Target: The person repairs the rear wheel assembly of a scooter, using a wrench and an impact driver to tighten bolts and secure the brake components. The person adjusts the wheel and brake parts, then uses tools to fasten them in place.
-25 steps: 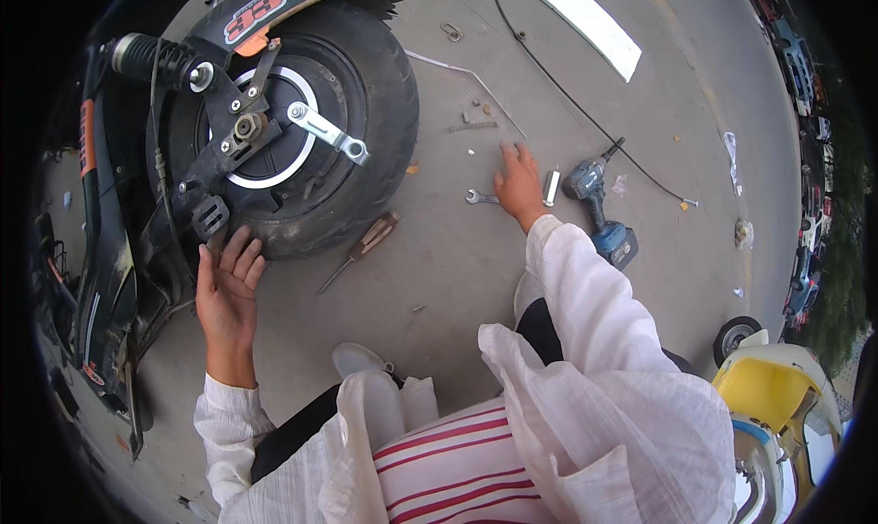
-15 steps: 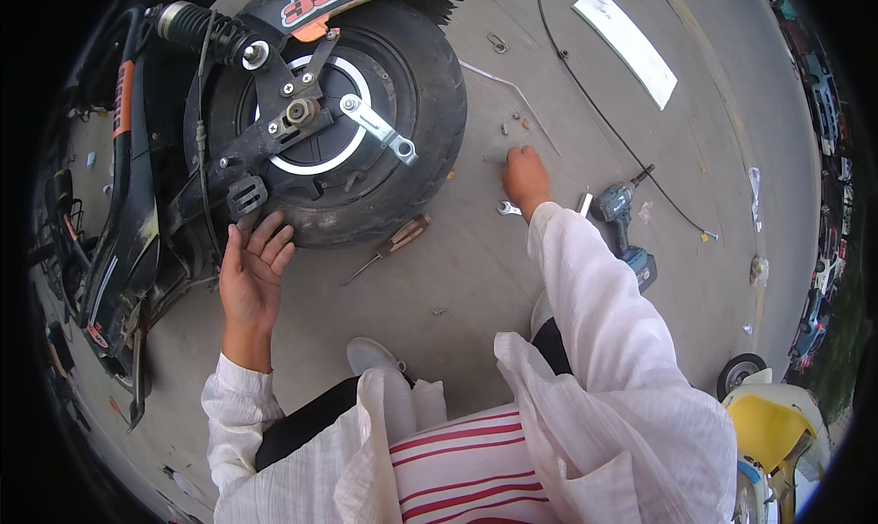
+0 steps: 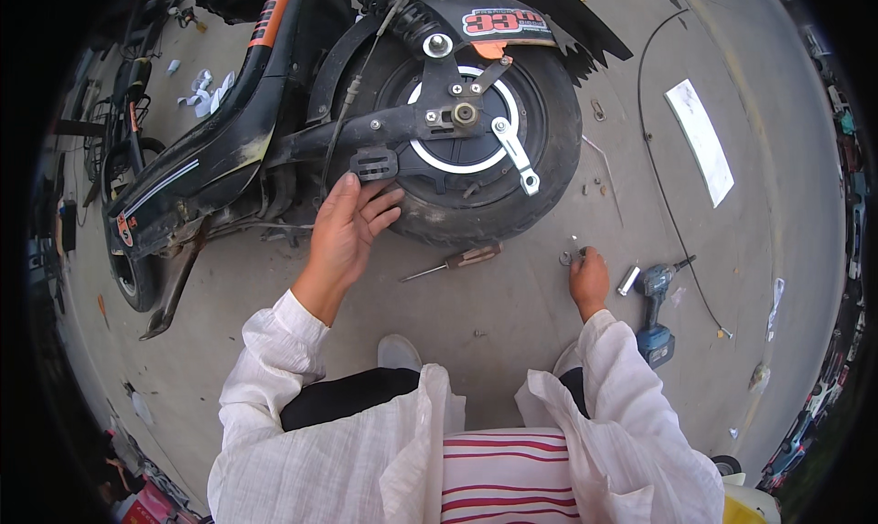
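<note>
My left hand (image 3: 343, 236) reaches up to the black slotted footrest (image 3: 373, 164) on a scooter's swingarm. Its fingers are spread, and the thumb tip is at the footrest's lower edge. Over the rear wheel, a silver brake lever arm (image 3: 516, 156) hangs from the hub. To the right, my right hand (image 3: 590, 282) is low over the ground, fingers closed around something small and dark that I cannot make out. A silver wrench end (image 3: 565, 259) shows beside those fingertips; the hand hides whatever lies beneath it.
The scooter's rear tyre (image 3: 549, 181) lies ahead. On the ground are a screwdriver (image 3: 453, 262), a cordless driver (image 3: 655, 314), a silver cylinder (image 3: 628, 280), a long black cable (image 3: 660, 176), a white curved panel (image 3: 700, 143) and several small metal parts (image 3: 586, 190).
The view has shifted, placing the scooter farther right. My right hand has drawn back toward me; the small spring by its fingers no longer shows. My left hand stays near the footrest.
</note>
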Demonstrator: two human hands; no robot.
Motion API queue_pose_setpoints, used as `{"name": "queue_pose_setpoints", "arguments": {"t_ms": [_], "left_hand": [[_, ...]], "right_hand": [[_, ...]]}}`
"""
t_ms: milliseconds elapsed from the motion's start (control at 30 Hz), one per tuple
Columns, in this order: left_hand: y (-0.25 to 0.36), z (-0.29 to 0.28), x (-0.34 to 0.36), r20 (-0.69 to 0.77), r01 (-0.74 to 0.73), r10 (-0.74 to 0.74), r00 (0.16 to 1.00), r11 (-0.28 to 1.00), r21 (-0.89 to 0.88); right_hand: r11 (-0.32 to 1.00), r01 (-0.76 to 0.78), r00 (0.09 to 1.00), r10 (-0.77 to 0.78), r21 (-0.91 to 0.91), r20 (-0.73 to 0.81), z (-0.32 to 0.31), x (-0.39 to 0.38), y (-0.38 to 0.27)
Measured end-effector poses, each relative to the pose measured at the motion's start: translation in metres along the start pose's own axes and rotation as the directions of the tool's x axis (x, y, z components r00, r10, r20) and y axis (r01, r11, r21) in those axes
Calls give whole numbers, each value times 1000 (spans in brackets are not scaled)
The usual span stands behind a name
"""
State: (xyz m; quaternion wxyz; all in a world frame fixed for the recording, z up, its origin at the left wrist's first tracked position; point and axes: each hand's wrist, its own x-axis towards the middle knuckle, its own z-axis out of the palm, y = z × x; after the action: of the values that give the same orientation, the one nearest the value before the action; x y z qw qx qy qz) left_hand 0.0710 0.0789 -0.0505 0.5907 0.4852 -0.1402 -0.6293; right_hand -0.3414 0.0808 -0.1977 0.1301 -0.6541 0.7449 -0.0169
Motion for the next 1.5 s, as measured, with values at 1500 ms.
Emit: {"name": "queue_pose_setpoints", "arguments": {"t_ms": [1500], "left_hand": [[20, -11, -12, 310, -423, 734, 604, -34, 905]], "right_hand": [[987, -12, 996, 27, 161, -89, 19, -37, -4]]}}
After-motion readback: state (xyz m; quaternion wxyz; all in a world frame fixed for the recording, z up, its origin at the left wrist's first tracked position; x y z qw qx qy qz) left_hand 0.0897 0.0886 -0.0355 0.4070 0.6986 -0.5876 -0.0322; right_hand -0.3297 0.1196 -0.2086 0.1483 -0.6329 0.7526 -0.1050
